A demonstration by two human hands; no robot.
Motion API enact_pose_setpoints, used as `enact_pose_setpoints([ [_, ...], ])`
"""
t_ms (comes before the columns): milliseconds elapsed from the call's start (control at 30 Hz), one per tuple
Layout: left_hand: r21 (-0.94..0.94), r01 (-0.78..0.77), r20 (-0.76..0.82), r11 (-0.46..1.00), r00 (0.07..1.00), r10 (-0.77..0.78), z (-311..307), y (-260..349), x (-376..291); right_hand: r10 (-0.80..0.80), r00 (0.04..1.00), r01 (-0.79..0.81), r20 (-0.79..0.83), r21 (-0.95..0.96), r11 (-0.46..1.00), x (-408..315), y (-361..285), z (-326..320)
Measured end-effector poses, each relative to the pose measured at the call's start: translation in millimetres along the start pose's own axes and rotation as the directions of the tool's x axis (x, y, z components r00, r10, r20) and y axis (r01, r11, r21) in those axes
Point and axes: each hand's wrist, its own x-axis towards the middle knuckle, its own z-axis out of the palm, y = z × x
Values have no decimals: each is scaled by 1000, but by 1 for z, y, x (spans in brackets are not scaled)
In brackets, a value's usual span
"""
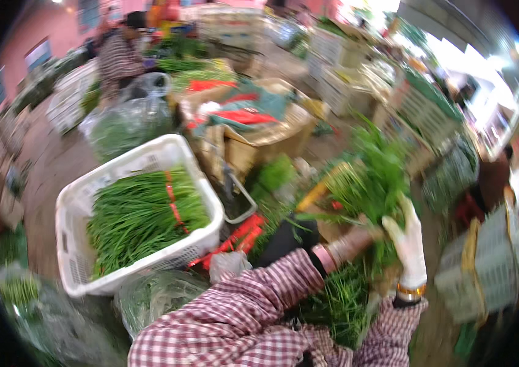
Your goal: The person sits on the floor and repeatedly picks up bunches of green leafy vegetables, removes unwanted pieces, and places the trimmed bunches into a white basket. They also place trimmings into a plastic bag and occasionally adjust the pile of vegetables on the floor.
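Note:
My left hand (358,237), bare and blurred, grips a bunch of leafy greens (374,169) by its lower part. The leaves fan upward from the hand. My right hand (408,247), in a white glove, is against the right side of the bunch with thumb and fingers spread; the greens hide whether it grips any stems. Loose grass-like greens (339,293) lie below my hands, by my lap. To the left, a white plastic crate (69,229) holds long green leaves, perhaps garlic chives (135,220), bound with a red tie (174,204).
A cardboard box (277,149) with red and green material stands ahead. Clear plastic bags (163,293) of greens lie by the crate. At right stands a strapped pale crate (484,266); more crates (424,110) are stacked beyond. Another person (121,55) is at the far left.

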Motion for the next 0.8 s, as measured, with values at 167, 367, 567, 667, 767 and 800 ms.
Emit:
enact_pose_setpoints([
  [167, -440, -96, -328, 893, 943, -60, -15, 34, -6, 251, 968, -253, -32, -87, 964, -65, 28, -2],
  [367, -368, -259, -483, 893, 874, 54, -16, 32, -9, -119, 957, 56, -266, -235, 970, -56, 61, 70],
  [567, -322, -167, -570, 932, 820, -50, -27, 42, -22, -82, 946, 75, -313, -36, 997, -51, 61, 101],
  [667, -365, -203, -540, 909, 841, -29, -29, 45, -26, 33, 926, 53, -376, 214, 975, -57, 63, 104],
  [767, -322, -200, -606, 925, 794, -40, -39, 50, -29, 237, 887, 41, -396, 578, 815, -66, 71, 91],
  [800, -353, -274, -569, 895, 822, 28, -45, 53, -28, 374, 874, -37, -309, 725, 687, -74, 73, 83],
])
